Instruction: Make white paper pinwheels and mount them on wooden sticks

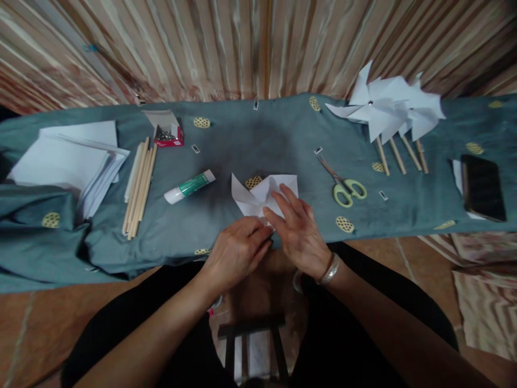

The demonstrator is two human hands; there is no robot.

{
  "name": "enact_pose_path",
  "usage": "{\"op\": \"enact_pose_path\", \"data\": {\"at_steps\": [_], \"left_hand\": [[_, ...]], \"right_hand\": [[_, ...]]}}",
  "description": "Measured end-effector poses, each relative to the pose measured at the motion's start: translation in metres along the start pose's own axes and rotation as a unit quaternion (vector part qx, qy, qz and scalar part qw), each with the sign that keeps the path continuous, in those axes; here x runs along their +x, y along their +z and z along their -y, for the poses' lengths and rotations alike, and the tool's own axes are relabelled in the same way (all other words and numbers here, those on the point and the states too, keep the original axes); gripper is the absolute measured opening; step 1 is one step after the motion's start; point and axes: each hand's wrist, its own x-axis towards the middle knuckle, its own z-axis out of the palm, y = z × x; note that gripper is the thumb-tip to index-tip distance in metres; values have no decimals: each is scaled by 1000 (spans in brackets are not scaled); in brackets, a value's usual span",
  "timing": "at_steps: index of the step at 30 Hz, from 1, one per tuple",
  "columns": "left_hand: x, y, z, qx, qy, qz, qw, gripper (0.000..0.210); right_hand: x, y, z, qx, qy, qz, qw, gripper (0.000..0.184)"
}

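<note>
A white paper pinwheel (258, 195), partly folded, lies at the front edge of the cloth-covered table between my hands. My left hand (239, 247) has its fingers closed on the paper's near edge. Spread across the paper's right side are the fingers of my right hand (298, 229), which touch its surface. My fingers cover the near part of the sheet. To the left lies a glue stick (189, 186) with a green label. On the right rest scissors (343, 186) with light green handles, blades pointing away from me.
Several finished pinwheels (391, 105) on wooden sticks lie at the back right, with a dark phone (483, 187) beyond. At left are wooden sticks (139, 188), stacked white paper (68, 156) and an open red box (168, 141) of small metal pieces.
</note>
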Motion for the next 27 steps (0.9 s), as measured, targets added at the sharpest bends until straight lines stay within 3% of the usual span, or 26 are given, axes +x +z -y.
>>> {"op": "enact_pose_path", "data": {"at_steps": [3, 9, 15, 19, 27], "left_hand": [[0, 1, 1, 2, -1, -8, 1000, 19], [0, 0, 1, 10, -2, -1, 1000, 20], [1, -2, 1, 25, 6, -8, 1000, 20], [2, -6, 1, 46, 34, -21, 998, 18], [3, -15, 11, 61, 48, -41, 996, 16]], "right_hand": [[3, -5, -12, 21, 2, -9, 1000, 41], [27, -14, -43, 23, 98, -39, 994, 48], [47, -15, -60, 52, 79, -33, 995, 44], [48, -25, -67, 78, 79, -34, 993, 38], [36, -47, -71, 123, 166, -27, 978, 32]]}}
